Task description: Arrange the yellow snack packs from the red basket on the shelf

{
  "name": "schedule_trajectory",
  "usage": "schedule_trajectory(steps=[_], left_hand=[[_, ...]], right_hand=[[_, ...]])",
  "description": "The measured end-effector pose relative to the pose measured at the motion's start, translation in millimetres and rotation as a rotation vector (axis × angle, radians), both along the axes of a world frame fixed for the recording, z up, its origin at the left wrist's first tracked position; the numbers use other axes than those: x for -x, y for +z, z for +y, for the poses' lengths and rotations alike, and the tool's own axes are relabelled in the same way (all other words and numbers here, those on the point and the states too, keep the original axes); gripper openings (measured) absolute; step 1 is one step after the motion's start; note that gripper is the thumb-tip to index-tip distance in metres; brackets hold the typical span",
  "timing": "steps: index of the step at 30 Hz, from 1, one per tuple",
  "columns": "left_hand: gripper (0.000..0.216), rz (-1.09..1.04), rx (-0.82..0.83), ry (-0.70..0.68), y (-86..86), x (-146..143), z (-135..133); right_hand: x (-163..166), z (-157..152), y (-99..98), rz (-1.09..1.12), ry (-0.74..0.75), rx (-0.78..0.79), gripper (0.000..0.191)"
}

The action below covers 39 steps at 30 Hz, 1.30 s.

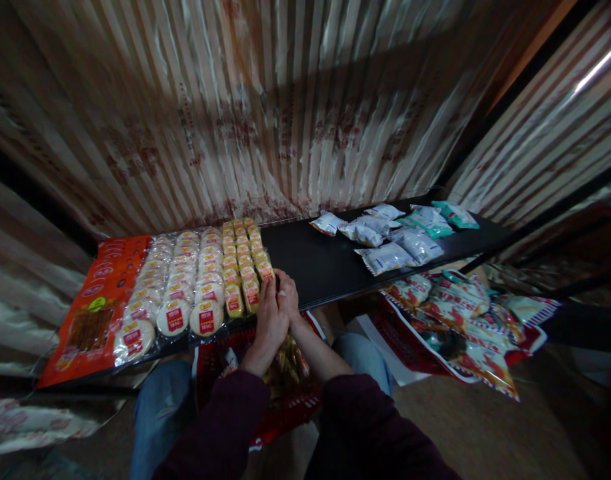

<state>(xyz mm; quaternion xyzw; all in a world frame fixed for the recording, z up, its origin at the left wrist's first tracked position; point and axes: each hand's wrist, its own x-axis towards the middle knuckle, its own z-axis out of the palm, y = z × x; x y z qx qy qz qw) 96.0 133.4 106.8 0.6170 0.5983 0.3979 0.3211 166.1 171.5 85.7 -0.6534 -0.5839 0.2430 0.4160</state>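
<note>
The fingers [266, 288] of the left hand [270, 321] and those of the right hand [288, 298] are drawn in narrow and pressed side against side at the front edge of the long black bench [325, 267]. The fingertips overlap in dim light, so I cannot tell whether they grip anything. They sit just beside the near end of the small yellow-wrapped snack packets [243, 263], which lie in tight rows running away from the person across the bench.

Touching those rows on the left are round white crackers in clear wrap with red labels [185, 283], also in rows. Further left lie flat orange printed bags [100, 300].

Well apart to the right, on the same bench, lies a loose scatter of pale translucent pouches [385, 257], with teal pouches [453, 215] at the far end.

Below the wrists, between the knees in blue jeans, stands a red plastic basket [285, 407]. On the floor to the right lies a heap of red-and-white printed bags [460, 320].
</note>
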Motion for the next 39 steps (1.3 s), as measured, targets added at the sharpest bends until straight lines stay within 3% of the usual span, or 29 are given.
schedule_trajectory(steps=[9, 17, 26, 39], left_hand=[[0.055, -0.02, -0.029, 0.008, -9.7, -3, -2], [0.055, 0.008, -0.044, -0.031, -8.9, -1, -1], [0.058, 0.018, -0.008, -0.02, -2.3, -5, -6], [0.055, -0.032, -0.02, 0.009, -6.6, -7, -9]], right_hand=[[-3, -1, -7.8, 0.037, -0.006, -0.042, 0.038], [-7, 3, -13.6, 0.086, 0.027, -0.074, 0.037], [-11, 5, -11.9, -0.006, 0.065, -0.034, 0.043], [-21, 3, -16.2, 0.115, 0.057, -0.109, 0.041]])
